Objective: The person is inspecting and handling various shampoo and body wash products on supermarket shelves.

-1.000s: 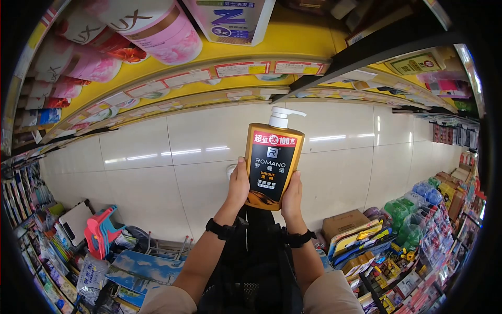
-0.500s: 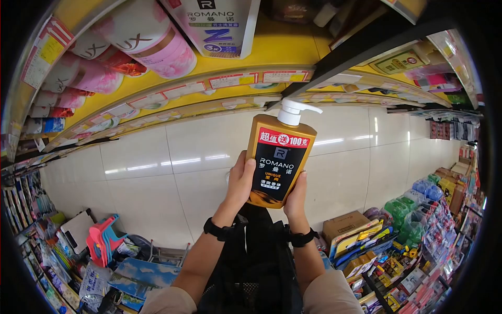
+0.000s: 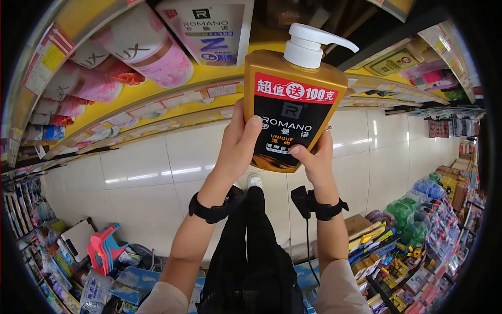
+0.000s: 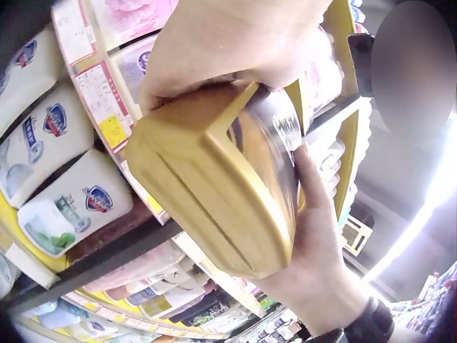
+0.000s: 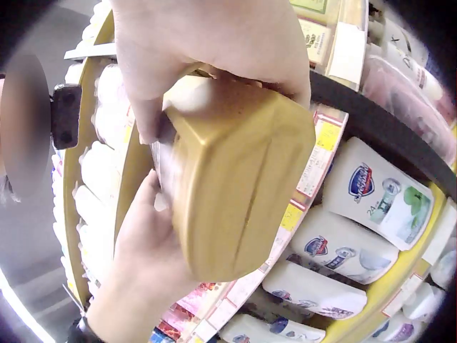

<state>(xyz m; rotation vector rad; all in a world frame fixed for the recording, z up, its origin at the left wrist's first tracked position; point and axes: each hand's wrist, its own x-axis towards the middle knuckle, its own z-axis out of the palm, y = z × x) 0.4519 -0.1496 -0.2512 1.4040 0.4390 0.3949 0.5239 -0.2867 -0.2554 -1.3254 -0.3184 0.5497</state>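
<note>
Both hands hold a gold pump bottle [image 3: 293, 112] with a black label and white pump top, tilted, in front of the shelf. My left hand [image 3: 238, 141] grips its left side, thumb on the front edge. On the lower right side my right hand [image 3: 316, 157] grips it, with the thumb on the label. The left wrist view shows the gold base [image 4: 207, 193] close up, with the left hand [image 4: 235, 43] at the top and the right hand [image 4: 314, 250] beyond. In the right wrist view the base [image 5: 243, 186] faces the camera; the fingers behind the bottle are hidden.
A yellow shelf [image 3: 209, 78] holds pink and white bottles [image 3: 151, 47] and a white Romano bottle [image 3: 212, 31]. Tiled floor [image 3: 141, 199] lies below. Red and blue stools [image 3: 104, 248] stand at lower left, and wrapped goods [image 3: 408, 220] are piled at right.
Both hands have raised the bottle up and toward the shelf, and it looks larger and covers part of the shelf edge. The right thumb has moved onto the label.
</note>
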